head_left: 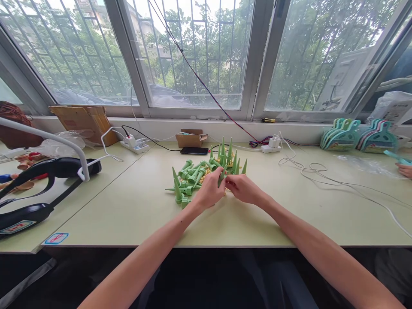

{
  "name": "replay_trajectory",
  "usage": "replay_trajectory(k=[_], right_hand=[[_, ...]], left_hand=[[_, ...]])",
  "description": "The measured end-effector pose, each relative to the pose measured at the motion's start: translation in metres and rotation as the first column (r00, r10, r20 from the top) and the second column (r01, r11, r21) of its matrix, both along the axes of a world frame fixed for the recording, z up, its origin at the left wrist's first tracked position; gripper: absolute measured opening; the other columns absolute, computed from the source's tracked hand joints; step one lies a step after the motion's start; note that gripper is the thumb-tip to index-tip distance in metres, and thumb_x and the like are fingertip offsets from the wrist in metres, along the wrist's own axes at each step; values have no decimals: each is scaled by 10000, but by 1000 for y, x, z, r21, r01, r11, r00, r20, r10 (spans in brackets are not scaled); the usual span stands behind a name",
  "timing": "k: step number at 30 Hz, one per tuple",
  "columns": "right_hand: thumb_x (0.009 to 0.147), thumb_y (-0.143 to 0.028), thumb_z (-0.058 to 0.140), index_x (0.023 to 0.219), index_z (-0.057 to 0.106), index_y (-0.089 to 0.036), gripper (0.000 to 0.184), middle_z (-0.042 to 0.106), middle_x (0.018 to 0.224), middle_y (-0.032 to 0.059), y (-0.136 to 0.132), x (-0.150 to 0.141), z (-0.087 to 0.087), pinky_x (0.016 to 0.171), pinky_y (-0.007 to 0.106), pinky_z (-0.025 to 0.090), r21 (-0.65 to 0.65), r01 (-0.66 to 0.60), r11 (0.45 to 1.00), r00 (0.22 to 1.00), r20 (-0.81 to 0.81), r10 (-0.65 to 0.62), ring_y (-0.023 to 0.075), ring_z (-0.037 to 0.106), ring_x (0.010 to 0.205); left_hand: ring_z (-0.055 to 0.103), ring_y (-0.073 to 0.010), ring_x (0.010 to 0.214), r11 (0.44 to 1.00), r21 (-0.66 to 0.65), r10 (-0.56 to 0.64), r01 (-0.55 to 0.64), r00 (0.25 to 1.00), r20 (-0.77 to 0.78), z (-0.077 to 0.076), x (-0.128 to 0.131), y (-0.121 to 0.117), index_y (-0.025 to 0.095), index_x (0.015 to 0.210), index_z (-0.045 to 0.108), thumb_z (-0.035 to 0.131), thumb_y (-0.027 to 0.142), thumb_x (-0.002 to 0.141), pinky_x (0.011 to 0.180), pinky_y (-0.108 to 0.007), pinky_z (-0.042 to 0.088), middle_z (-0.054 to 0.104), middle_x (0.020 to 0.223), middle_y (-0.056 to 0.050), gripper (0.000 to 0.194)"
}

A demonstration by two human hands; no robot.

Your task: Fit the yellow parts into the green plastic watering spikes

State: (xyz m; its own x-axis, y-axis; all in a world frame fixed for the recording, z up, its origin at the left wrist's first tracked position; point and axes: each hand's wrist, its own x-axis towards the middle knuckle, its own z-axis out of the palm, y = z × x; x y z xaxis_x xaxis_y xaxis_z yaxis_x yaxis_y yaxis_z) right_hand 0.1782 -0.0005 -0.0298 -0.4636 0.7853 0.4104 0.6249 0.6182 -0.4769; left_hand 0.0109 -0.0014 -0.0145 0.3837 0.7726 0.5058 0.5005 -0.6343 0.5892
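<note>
My left hand (209, 189) is closed around a green plastic spike (222, 174), its point tilted up. My right hand (243, 187) meets it at the spike's lower end, fingers pinched together; whatever they hold is hidden. Left of my hands lies a loose heap of green plastic spikes (194, 175) with wide, cap-like ends, a few of them standing on end. Behind my hands, several more spikes (229, 151) stand upright in a cluster. Small yellowish pieces (206, 174) are scattered among the spikes.
A black phone (194, 150) lies before a small cardboard box (191, 140). Power strips (135, 146) and loose white cables (317, 168) run along the back. Teal dustpan-like items (340, 135) stand at right, near another person's hand (404, 170). A black strapped headset (48, 189) sits at left.
</note>
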Motion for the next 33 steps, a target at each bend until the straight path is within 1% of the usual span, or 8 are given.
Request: replay_trajectory(k=[18, 23, 33], right_hand=[[897, -171, 428, 692, 472, -176, 209, 540, 640, -11, -3, -1, 5, 543, 209, 267, -9, 15, 1000, 1000, 19, -15, 82, 372, 542], [885, -153, 432, 695, 488, -172, 199, 556, 647, -1, -3, -1, 5, 548, 210, 271, -17, 12, 1000, 1000, 20, -11, 83, 391, 543], [874, -140, 428, 689, 476, -172, 194, 559, 642, -6, -2, -2, 3, 542, 206, 268, -22, 19, 1000, 999, 39, -18, 79, 375, 538]], left_hand=[[477, -124, 634, 1000, 4, 17, -17, 999, -32, -1, 0, 0, 183, 886, 492, 452, 161, 846, 625, -246, 359, 557, 729, 1, 61], [470, -124, 631, 1000, 1, 21, -21, 999, -40, -1, 0, 0, 184, 898, 496, 451, 163, 848, 619, -245, 356, 552, 729, 2, 71], [443, -121, 614, 1000, 7, 15, -15, 999, -51, -2, 0, 0, 187, 878, 488, 455, 158, 839, 609, -241, 353, 534, 703, 10, 58]])
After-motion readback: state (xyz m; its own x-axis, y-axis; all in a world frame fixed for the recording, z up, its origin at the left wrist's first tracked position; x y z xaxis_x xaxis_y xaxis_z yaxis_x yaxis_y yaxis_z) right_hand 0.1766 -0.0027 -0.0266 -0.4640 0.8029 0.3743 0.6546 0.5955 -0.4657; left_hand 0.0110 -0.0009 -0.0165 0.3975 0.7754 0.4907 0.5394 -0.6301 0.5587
